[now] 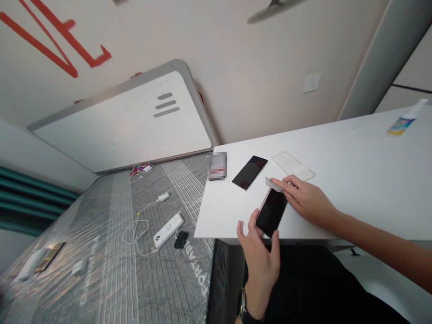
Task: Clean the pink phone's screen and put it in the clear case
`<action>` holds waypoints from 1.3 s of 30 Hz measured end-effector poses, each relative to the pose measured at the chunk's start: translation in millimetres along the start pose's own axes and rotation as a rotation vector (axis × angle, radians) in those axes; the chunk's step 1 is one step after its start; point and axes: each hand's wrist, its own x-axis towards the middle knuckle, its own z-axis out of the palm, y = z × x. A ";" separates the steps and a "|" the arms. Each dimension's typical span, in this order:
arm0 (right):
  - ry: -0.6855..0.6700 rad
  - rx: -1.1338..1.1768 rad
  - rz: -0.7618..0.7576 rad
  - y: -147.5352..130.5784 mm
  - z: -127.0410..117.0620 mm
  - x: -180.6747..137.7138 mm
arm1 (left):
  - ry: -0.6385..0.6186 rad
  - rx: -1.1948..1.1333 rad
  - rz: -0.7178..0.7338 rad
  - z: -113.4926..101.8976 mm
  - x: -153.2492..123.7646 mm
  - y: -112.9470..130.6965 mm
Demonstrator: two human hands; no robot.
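Observation:
My left hand (pixel 259 265), with a dark wristwatch on its wrist, grips a black smartphone (pixel 272 212) by its edges near the white table's corner. My right hand (pixel 305 200) reaches in from the right, its fingers pressing a crumpled piece of clear plastic film (pixel 273 184) against the phone's upper end. Close by on the white table (pixel 351 153) lie a second black smartphone (pixel 249 172) and a clear phone case (pixel 293 165). A small pixelated packet (pixel 218 166) sits near the table's far corner.
A spray bottle (pixel 404 120) lies at the table's far right. Beyond the table's edge, a grey mattress (pixel 111 216) holds a white power bank (pixel 168 230), white cables and a small black object (pixel 181 240). A wall socket (pixel 312 82) is on the wall.

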 end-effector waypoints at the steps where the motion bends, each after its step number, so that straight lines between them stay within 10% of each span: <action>1: 0.011 0.013 -0.008 -3.3 -0.1 0.2 | 0.011 0.009 -0.003 1.1 -0.9 0.8; 8: 0.020 0.087 -0.203 -36.7 3.2 -11.9 | 0.086 0.055 0.102 5.3 1.1 6.1; 39: -0.089 0.030 -0.223 -12.3 -20.7 28.6 | 0.192 0.126 0.142 14.1 -0.8 1.6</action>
